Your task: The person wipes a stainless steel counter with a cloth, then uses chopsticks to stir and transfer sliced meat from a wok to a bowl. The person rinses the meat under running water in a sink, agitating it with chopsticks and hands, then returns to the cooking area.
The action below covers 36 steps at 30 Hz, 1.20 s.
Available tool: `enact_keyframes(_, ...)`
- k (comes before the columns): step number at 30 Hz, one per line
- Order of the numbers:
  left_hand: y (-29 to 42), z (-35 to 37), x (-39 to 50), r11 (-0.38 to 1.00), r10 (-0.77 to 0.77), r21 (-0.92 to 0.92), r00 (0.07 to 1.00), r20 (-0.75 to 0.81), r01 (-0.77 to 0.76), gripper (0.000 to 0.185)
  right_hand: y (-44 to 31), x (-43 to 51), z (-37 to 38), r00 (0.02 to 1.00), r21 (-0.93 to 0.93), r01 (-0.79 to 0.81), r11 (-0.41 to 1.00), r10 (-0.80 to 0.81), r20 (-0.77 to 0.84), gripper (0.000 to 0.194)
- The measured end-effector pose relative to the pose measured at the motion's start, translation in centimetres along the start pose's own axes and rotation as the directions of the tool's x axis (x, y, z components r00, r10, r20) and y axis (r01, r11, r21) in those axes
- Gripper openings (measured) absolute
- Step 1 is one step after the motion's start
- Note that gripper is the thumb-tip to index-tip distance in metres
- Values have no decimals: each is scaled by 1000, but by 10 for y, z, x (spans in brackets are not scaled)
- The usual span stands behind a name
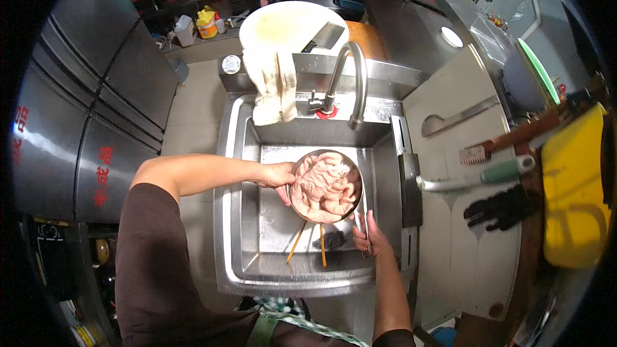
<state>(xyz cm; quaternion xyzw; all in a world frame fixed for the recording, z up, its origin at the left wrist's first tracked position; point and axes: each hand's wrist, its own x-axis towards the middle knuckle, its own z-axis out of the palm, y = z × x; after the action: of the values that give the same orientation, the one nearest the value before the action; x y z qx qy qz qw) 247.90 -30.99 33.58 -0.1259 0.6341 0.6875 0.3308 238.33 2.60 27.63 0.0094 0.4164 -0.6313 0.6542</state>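
Over the stainless steel sink [277, 207] I see a round metal bowl [361, 180] full of pale pink, folded offal, which looks like intestines [325, 188]. My left hand [279, 178] grips the bowl's left rim. At its lower right, my right hand [370, 238] is closed around a long metal handle [365, 217]; whether this belongs to the bowl or to a separate tool, I cannot tell. Two yellow-brown sticks, like chopsticks [323, 246], lean in the sink below the bowl, beside a dark scouring pad [331, 239].
A curved faucet [360, 86] rises behind the bowl. A cloth [274, 101] hangs over the sink's back left edge. Beyond, a cleaver [328, 36] lies on a round white board [274, 24]. Brushes, a black glove [501, 208] and a yellow container [573, 193] are at the right.
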Motion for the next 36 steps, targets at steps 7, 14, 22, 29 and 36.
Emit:
enact_keyframes(7, -48, -11, 55, 985, -66, -149, 986, 153, 89, 41, 11, 14, -18, 960, 22, -147, 989, 148, -236, 55)
enact_keyframes(14, -30, -49, 85, 846, -384, 397, 923, -6, 355, 41, 4, 0, 17, 744, -397, -172, 902, -145, -652, 47)
enact_keyframes(22, 41, -6, 67, 770, 636, 541, 335, -695, -340, 33, 51, -65, 114, 798, -535, -56, 843, -284, -531, 32)
enact_keyframes(29, 71, -30, 90, 674, 729, 724, 21, -684, 148, 50, 90, -108, 139, 783, -468, -53, 882, -254, -568, 34)
enact_keyframes(36, 90, -36, 77, 932, 362, 321, 426, -829, -168, 72, 118, -148, 155, 764, -549, -59, 834, -316, -563, 50)
